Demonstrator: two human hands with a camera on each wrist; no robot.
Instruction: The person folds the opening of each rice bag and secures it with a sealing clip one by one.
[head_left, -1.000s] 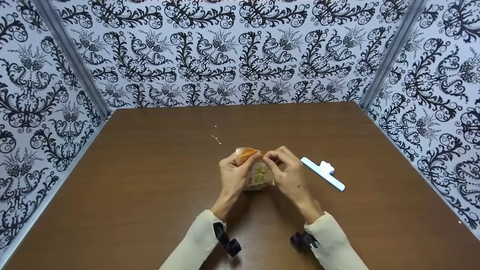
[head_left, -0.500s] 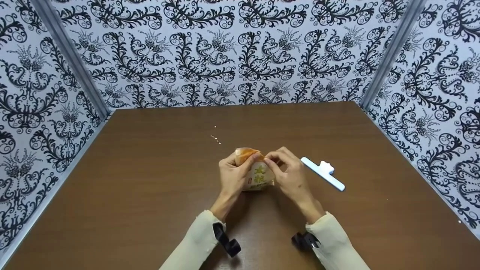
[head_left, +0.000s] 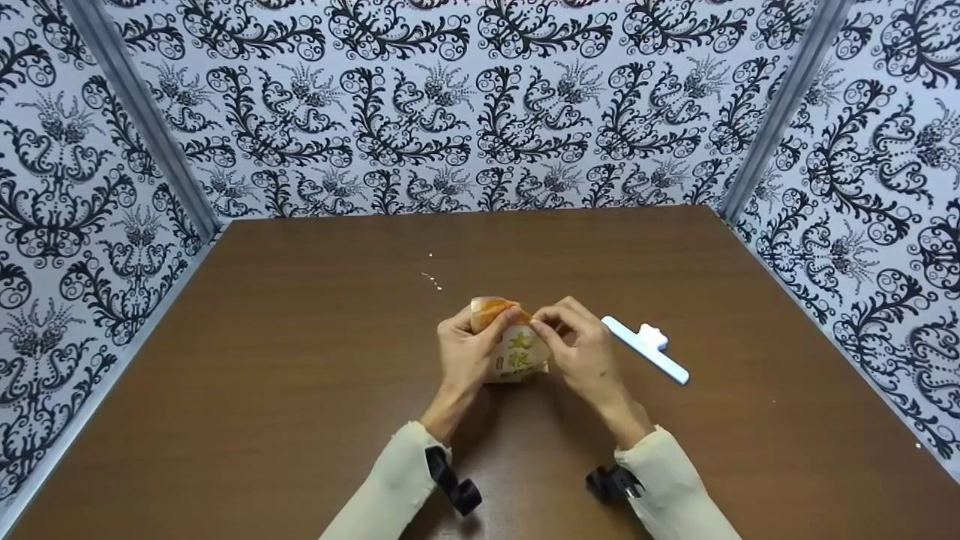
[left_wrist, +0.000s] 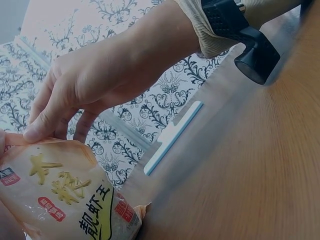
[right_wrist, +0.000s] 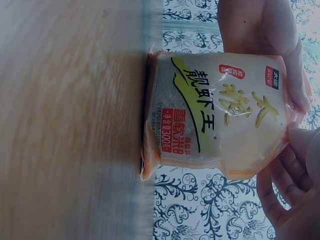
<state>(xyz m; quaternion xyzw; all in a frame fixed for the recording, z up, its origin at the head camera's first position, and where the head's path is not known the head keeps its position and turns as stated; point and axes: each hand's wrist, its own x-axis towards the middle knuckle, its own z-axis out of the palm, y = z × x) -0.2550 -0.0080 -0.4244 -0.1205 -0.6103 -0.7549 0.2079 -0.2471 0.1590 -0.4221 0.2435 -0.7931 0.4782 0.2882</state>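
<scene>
A small bag of rice (head_left: 517,356), pale with orange edges and gold lettering, stands upright on the table between both hands. My left hand (head_left: 467,346) pinches its top edge, thumb on the near face. At the top's right side my right hand (head_left: 581,349) pinches the edge between thumb and forefinger. In the right wrist view the bag (right_wrist: 215,112) shows its printed front and its bottom against the table. A pale blue and white bag clip (head_left: 646,348) lies to the right of my right hand. Whether the bag's mouth is sealed cannot be told.
The brown wooden table (head_left: 300,337) has several white specks (head_left: 433,281) beyond the bag. Patterned black-and-white walls (head_left: 450,112) enclose its back and sides. Black wrist cameras (head_left: 459,487) hang below each sleeve.
My right hand has shifted very slightly to the right and down along the bag's top edge. My left hand, the bag and the clip are practically unchanged.
</scene>
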